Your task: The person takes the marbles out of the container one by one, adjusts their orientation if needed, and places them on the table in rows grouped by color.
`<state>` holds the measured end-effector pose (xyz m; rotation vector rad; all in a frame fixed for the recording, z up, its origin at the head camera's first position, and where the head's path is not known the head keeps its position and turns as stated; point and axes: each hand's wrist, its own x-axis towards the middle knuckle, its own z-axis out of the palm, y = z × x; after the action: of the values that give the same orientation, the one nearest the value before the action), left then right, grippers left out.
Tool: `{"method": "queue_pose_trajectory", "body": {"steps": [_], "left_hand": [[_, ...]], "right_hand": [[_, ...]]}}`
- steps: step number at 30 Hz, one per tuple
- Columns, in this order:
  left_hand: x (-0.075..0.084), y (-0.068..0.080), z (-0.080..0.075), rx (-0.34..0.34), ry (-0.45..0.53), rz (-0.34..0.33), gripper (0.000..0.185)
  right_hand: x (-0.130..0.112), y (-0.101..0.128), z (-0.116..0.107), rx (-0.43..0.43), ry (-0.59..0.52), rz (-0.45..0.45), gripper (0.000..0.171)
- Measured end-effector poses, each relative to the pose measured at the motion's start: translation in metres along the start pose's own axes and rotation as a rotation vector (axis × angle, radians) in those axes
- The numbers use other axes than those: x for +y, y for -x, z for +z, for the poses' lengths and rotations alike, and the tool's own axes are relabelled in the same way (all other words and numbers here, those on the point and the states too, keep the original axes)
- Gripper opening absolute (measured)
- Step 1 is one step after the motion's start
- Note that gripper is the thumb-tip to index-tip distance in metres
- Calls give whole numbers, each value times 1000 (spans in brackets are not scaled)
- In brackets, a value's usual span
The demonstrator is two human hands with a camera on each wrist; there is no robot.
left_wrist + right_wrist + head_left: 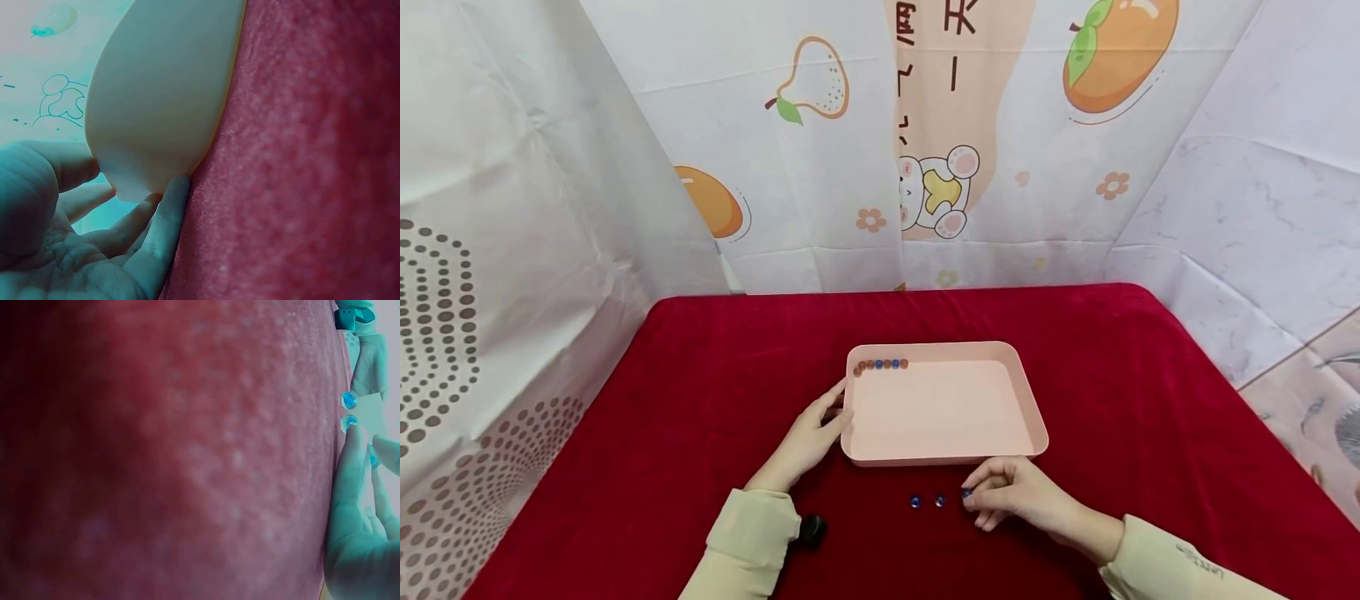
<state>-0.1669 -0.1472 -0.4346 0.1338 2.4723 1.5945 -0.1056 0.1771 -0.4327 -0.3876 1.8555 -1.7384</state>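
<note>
A shallow pink tray sits on the red cloth. My left hand grips its left side, thumb at the rim and fingers against the outer wall, as the left wrist view shows of the tray. In front of the tray, my right hand pinches a blue glass marble between thumb and fingers, close to the cloth. Two more blue marbles, one on the left and one nearer the hand, lie on the cloth. Inside the tray, brown and blue marbles line the back left corner.
Red velvet cloth covers the table around the tray. White printed curtains hang behind and at both sides. A dark wrist device shows beside the left sleeve.
</note>
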Motion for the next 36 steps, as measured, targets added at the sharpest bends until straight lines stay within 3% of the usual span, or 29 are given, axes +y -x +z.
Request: {"method": "queue_pose_trajectory", "body": {"steps": [16,36], "left_hand": [[2,1,0,3,10,7,57],[-1,-1,1,2,8,19,57]], "right_hand": [[2,-4,4,13,80,-7,30],[1,-7,9,60,69,41,26]]}}
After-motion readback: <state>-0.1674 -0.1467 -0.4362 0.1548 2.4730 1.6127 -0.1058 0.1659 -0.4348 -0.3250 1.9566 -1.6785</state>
